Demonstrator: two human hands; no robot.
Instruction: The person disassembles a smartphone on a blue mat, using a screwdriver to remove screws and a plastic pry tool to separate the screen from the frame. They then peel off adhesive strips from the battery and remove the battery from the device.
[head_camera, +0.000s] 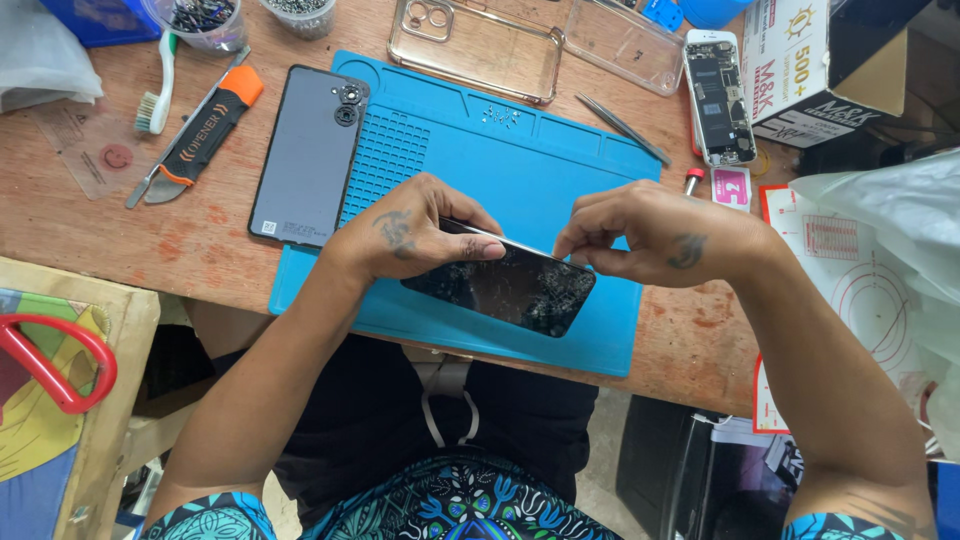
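Left hand (415, 235) clamps the phone (505, 285) steady over the blue mat (560, 170) at frame centre, right hand (650, 235) pinches its top edge, apparently to work the screen.

You are looking at a phone repair bench. A blue work mat (520, 160) covers the wooden table (120, 230), with tweezers (622, 128), an opened phone (718, 95), clear cases (475, 45) and a prying tool (195, 135) around it.
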